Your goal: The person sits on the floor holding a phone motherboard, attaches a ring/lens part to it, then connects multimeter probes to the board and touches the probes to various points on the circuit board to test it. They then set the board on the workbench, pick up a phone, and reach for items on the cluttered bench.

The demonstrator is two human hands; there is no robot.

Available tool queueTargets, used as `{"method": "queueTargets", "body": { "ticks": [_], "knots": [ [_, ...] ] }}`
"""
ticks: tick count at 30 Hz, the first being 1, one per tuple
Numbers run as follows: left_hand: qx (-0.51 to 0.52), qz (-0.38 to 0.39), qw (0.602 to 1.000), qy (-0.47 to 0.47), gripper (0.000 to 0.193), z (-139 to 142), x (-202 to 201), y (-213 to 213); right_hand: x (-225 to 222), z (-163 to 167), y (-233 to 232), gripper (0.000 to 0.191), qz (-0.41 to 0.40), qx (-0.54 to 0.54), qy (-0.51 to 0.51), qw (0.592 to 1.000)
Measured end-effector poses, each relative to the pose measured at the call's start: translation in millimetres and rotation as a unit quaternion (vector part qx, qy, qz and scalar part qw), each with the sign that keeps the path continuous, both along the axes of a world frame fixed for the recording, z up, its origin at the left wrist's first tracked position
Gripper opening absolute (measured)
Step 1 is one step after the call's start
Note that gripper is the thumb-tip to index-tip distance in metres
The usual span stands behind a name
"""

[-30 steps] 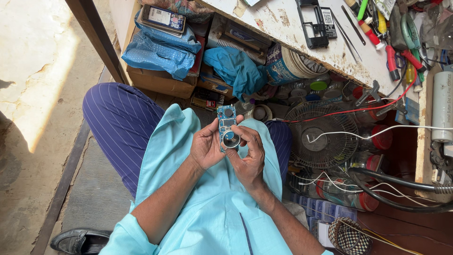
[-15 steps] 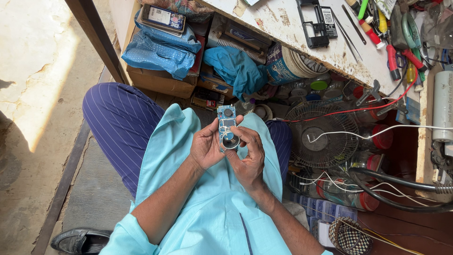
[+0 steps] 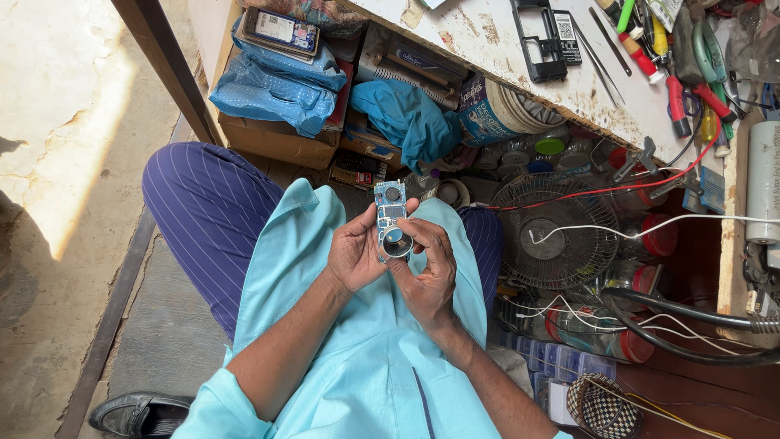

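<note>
I hold a small blue circuit board (image 3: 391, 210) upright over my lap, with a round metal-rimmed part at its lower end and a dark round part near its top. My left hand (image 3: 354, 254) grips the board's left edge, thumb against its face. My right hand (image 3: 426, 268) cups the board from the right and below, fingers curled around the round part. Light blue cloth (image 3: 357, 358) and striped dark trousers (image 3: 207, 211) lie beneath.
A worn white workbench (image 3: 504, 49) runs along the top right with a black frame (image 3: 540, 41), screwdrivers and pliers (image 3: 682, 73). Below it sit a wire fan guard (image 3: 556, 232), jars, cables, a blue cloth (image 3: 406, 118), and a cardboard box (image 3: 276, 138). A black shoe (image 3: 138, 413) is lower left.
The board and both hands stay in nearly the same place; my right fingers have shifted slightly around the round part.
</note>
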State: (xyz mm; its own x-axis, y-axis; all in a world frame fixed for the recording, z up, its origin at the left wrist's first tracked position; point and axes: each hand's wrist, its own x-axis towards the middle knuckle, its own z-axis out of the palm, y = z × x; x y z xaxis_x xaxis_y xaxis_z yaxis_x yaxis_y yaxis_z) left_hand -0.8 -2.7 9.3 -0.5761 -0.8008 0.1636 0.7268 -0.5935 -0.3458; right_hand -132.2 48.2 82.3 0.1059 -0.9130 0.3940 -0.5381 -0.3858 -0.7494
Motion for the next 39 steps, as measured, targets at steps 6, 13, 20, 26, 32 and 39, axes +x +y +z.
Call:
{"method": "queueTargets", "body": {
  "ticks": [6, 13, 20, 26, 32, 39],
  "knots": [
    [-0.002, -0.001, 1.0, 0.009, 0.054, 1.2, -0.3, -0.1, -0.3, -1.5, -0.1, 0.046, -0.002, -0.004, -0.004, 1.0],
    [-0.001, 0.003, 1.0, 0.008, 0.053, 1.4, -0.8, 0.1, -1.3, -3.6, 0.0, 0.046, 0.001, -0.003, -0.006, 1.0],
    [0.0, 0.006, 1.0, 0.008, 0.053, 1.3, -0.7, -0.1, -1.3, -4.0, 0.1, 0.046, -0.001, -0.001, -0.007, 1.0],
    [-0.004, 0.007, 1.0, 0.007, 0.054, 2.0, -1.1, -0.1, -1.3, -4.1, -0.6, 0.046, -0.002, -0.001, -0.009, 1.0],
    [-0.001, 0.007, 1.0, 0.003, 0.054, 1.8, -1.1, -0.2, -1.1, -3.9, -0.1, 0.046, -0.003, 0.0, -0.011, 1.0],
    [0.007, 0.003, 1.0, 0.001, 0.054, 1.5, -0.5, 0.2, -1.3, -4.2, -0.3, 0.046, 0.0, -0.001, -0.007, 1.0]
  ]
}}
